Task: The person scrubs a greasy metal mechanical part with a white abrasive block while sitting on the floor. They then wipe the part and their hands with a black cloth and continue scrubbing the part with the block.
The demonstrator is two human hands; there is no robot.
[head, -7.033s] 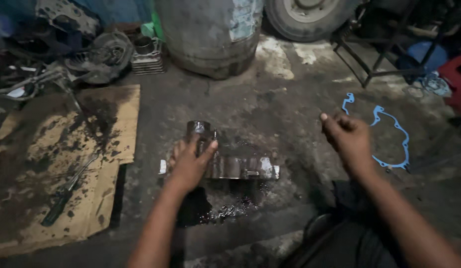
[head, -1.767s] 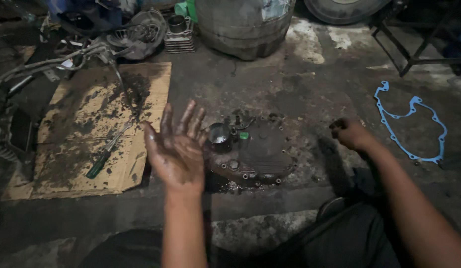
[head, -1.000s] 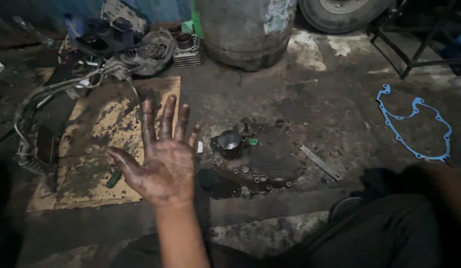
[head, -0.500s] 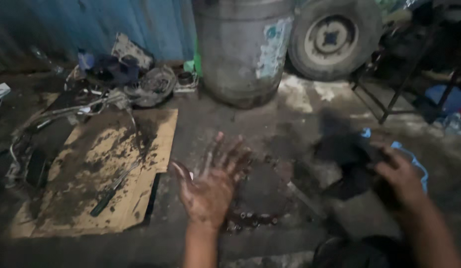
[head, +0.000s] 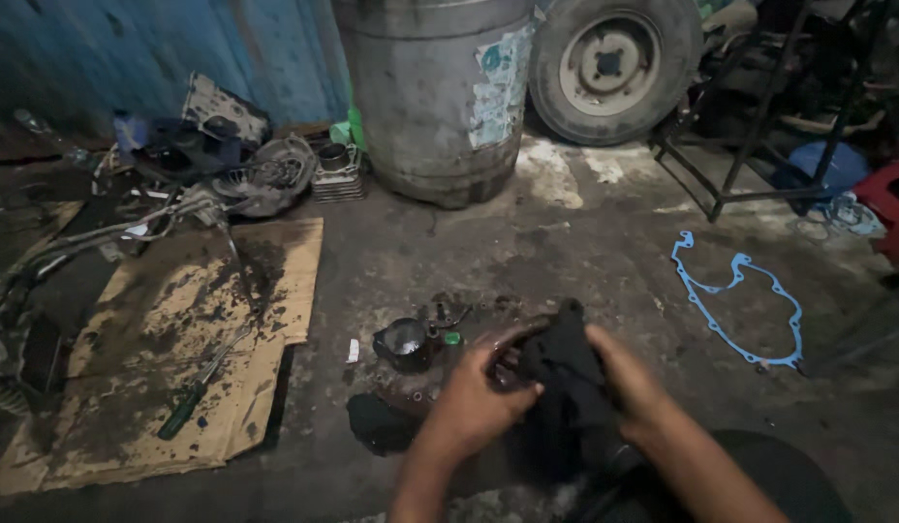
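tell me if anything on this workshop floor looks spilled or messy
Yes. The flattened brown cardboard sheet at the left is blotched with dark oily stains, and a dark patch marks the concrete floor beside the small metal cup. The left hand and right hand grip a black rag.

Your left hand (head: 483, 402): lower centre of frame, fingers curled in a closed grip. Your right hand (head: 629, 383): just beside it, likewise clasped, forearms converging.
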